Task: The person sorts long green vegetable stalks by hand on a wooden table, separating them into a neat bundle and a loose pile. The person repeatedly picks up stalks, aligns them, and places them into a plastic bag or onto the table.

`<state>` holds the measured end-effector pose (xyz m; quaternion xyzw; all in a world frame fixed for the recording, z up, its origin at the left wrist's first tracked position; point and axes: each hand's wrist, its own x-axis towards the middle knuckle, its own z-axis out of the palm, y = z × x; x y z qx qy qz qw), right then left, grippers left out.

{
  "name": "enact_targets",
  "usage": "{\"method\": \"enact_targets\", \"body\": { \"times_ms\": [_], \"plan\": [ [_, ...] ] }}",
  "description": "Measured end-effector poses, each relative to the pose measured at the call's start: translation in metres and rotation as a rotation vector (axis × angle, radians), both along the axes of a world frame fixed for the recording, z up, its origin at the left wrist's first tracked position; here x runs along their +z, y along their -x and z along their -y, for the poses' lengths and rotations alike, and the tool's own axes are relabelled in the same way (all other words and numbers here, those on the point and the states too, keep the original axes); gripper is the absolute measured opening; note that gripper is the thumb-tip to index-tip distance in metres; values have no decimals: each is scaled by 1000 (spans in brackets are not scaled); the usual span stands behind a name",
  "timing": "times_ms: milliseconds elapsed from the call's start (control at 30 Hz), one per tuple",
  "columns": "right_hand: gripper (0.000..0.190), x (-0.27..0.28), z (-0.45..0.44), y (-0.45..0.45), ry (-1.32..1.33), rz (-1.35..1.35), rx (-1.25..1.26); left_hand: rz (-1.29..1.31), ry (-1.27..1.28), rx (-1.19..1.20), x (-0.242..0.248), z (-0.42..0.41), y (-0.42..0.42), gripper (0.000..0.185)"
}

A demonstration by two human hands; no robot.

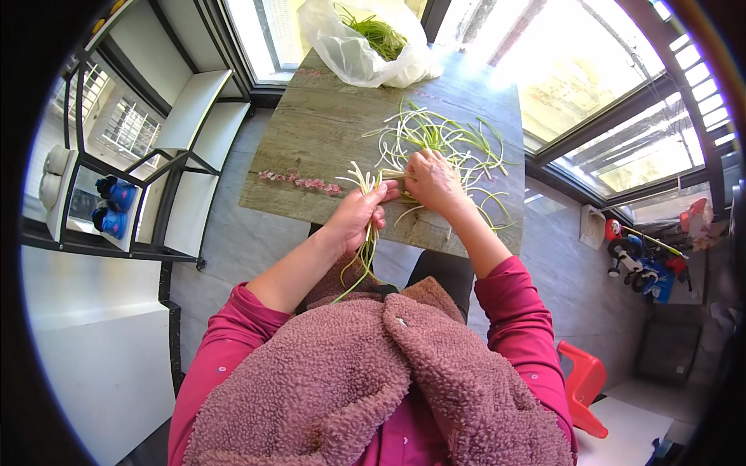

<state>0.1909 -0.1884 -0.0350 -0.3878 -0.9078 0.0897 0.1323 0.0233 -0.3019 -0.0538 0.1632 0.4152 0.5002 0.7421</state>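
Observation:
My left hand (356, 218) is closed around a small bunch of thin stalks (367, 185) that look like garlic chives. Their pale ends stick up above the thumb, and the green ends hang down past the table's front edge. Close by on the right, my right hand (434, 179) bends over the table, its fingers pinched on a few stalks whose pale ends (395, 173) point toward the left hand. Its fingertips are partly hidden. Just beyond it spreads a loose, tangled pile of green and white stalks (430, 129) on the wood-patterned table (315, 134).
A translucent plastic bag (338, 55) holding more green stalks (382, 36) stands at the table's far end. Shelving (192, 116) with shoes lies left; windows (588, 70) line the right. A red plastic stool (583, 387) and a blue child's ride-on toy (650, 274) are on the right.

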Motion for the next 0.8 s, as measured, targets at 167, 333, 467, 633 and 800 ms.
{"method": "enact_targets", "body": {
  "times_ms": [167, 333, 467, 633, 800],
  "plan": [
    [19, 9, -10, 3, 58, -101, -31, -81, -46, -15, -2, -4, -5, 35],
    [23, 53, -21, -10, 156, -526, -124, -130, -55, -31, -5, -11, -7, 37],
    [18, 90, -24, -21, 375, -798, -171, -190, -59, -35, -6, -20, -8, 37],
    [25, 99, -30, -21, 471, -992, -178, -251, -62, -46, -1, -27, -10, 33],
    [23, 79, -28, -20, 335, -885, -220, -292, -234, 345, 16, -31, -8, 18]
  ]
}}
